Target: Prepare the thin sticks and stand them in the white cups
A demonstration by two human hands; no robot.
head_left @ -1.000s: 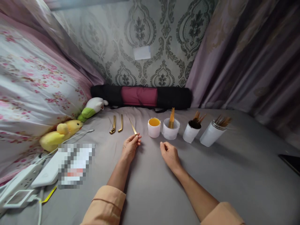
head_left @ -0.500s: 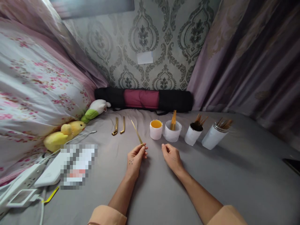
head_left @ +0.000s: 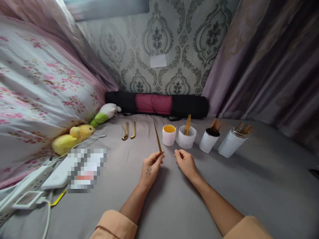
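Observation:
Between the thumb and fingers of my left hand (head_left: 151,167) is a thin gold-coloured stick (head_left: 157,137), pointing up and away and tapering towards its far end. My right hand (head_left: 186,163) is closed, with fingers curled and nothing visible in it. Just beyond my hands stand a white-wrapped cup with a yellow inside (head_left: 168,136) and a wider whitish cup (head_left: 186,141) holding several light wooden sticks (head_left: 187,125). Further right are a white-wrapped cup with a dark inside (head_left: 208,142) and a tilted white-wrapped jar (head_left: 229,145), both holding brown sticks. Several bent gold straws (head_left: 126,131) lie at the left.
A grey sheet (head_left: 171,205) covers the surface. Left are plush toys (head_left: 68,139), a power strip (head_left: 25,186), a white power bank (head_left: 54,176), cables and a blurred packet (head_left: 87,171). A black and maroon roll bag (head_left: 154,103) lies against the wall; a dark object (head_left: 314,173) shows far right.
My left hand has shifted right, closer to my right hand, and the stick has swung more upright, its tip now nearer the yellow-lined cup. The view has turned slightly left.

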